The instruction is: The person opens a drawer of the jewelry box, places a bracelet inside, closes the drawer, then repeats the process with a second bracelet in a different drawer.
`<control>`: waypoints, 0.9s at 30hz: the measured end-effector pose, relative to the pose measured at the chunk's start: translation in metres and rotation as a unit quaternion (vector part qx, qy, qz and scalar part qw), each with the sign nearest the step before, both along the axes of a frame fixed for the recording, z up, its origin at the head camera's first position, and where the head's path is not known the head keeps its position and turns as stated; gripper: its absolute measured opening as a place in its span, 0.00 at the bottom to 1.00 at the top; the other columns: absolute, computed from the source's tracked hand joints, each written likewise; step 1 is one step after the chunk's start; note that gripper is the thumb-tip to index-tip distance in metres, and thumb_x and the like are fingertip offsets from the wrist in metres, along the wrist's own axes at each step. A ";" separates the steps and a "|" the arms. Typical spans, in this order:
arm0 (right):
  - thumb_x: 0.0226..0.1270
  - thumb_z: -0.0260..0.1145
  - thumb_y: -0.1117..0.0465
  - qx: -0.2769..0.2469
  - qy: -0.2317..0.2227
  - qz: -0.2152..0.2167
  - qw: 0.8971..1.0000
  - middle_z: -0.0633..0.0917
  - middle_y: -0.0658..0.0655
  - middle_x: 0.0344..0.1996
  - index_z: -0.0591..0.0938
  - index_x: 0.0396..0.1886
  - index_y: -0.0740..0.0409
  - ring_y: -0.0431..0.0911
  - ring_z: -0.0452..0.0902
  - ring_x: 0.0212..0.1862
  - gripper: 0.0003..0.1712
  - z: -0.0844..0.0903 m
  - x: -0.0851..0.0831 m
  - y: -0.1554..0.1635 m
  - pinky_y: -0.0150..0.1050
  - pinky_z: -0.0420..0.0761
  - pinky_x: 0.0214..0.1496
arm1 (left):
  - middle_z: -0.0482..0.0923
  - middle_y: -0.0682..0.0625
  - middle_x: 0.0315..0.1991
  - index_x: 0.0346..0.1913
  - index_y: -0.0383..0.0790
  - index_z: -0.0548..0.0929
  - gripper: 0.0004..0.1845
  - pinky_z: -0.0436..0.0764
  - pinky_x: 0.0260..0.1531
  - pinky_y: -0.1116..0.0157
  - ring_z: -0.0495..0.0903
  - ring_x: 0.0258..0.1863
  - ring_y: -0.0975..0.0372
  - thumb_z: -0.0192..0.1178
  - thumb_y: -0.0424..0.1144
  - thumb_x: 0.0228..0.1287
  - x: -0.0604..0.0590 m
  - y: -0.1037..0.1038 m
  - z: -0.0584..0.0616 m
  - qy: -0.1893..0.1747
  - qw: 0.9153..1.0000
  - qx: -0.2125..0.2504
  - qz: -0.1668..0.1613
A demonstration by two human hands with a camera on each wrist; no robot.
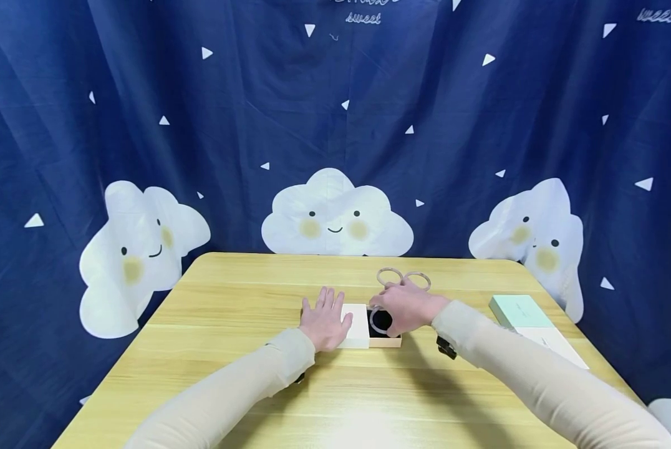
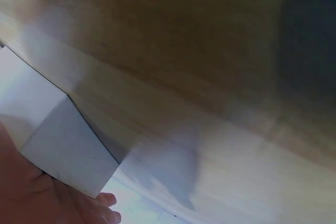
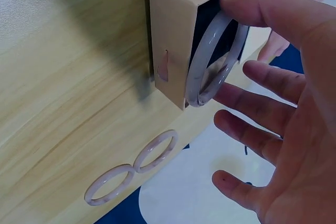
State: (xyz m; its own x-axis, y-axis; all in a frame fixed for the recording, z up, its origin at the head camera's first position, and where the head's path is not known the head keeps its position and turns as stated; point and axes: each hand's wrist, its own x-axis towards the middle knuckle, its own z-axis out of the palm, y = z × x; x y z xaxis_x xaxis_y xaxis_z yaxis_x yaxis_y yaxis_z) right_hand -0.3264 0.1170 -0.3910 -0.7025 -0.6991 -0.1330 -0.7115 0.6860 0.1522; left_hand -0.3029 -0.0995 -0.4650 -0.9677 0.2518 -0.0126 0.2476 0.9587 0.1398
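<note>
In the head view, my left hand [image 1: 323, 324] lies on the left part of a white box sleeve [image 1: 358, 319], fingers extended. The left wrist view shows that sleeve [image 2: 68, 148] with part of the hand along its edge. A pale pink drawer [image 1: 386, 342] with black lining sticks out of the sleeve's right side. My right hand [image 1: 405, 307] holds a pale, glossy bangle [image 3: 201, 66] between thumb and fingers at the drawer's opening. The bangle tilts partly into the black lining. Its inner portion is hidden.
Two more pinkish bangles [image 3: 100, 202] lie side by side on the table behind my right hand. At the right table edge sits a mint-green box [image 1: 519, 310], with a white box part [image 1: 554, 343] adjoining it. A navy curtain [image 1: 335, 125] hangs behind the wooden table [image 1: 246, 293].
</note>
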 end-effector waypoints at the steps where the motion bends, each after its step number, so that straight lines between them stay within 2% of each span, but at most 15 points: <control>1: 0.47 0.80 0.48 0.002 0.001 -0.001 1.000 0.86 0.43 0.54 0.81 0.61 0.41 0.48 0.75 0.62 0.37 -0.001 0.000 -0.001 0.65 0.68 0.64 | 0.48 0.40 0.81 0.81 0.43 0.53 0.36 0.48 0.73 0.33 0.44 0.82 0.49 0.30 0.59 0.79 0.000 0.000 0.000 0.001 1.000 0.001 0.000; 11: 0.47 0.79 0.45 0.002 0.013 -0.001 1.000 0.86 0.39 0.53 0.82 0.60 0.39 0.45 0.76 0.62 0.36 -0.002 -0.001 -0.004 0.65 0.63 0.69 | 0.48 0.40 0.81 0.81 0.43 0.53 0.36 0.48 0.73 0.33 0.44 0.81 0.48 0.30 0.59 0.79 -0.002 0.001 -0.004 0.004 1.000 -0.001 0.001; 18: 0.49 0.78 0.44 -0.002 0.018 0.000 1.000 0.86 0.40 0.52 0.82 0.60 0.40 0.44 0.77 0.60 0.35 -0.002 0.001 -0.005 0.66 0.64 0.69 | 0.48 0.40 0.81 0.81 0.43 0.53 0.36 0.47 0.73 0.33 0.43 0.82 0.49 0.31 0.59 0.79 -0.003 0.001 -0.004 0.003 1.000 0.003 0.002; 27: 0.51 0.76 0.41 -0.003 0.046 0.015 0.999 0.88 0.41 0.42 0.82 0.59 0.42 0.46 0.79 0.53 0.34 -0.008 0.001 -0.007 0.63 0.71 0.62 | 0.47 0.41 0.82 0.81 0.44 0.51 0.36 0.47 0.73 0.34 0.42 0.82 0.50 0.30 0.60 0.79 -0.004 0.001 -0.005 -0.003 1.000 -0.004 0.007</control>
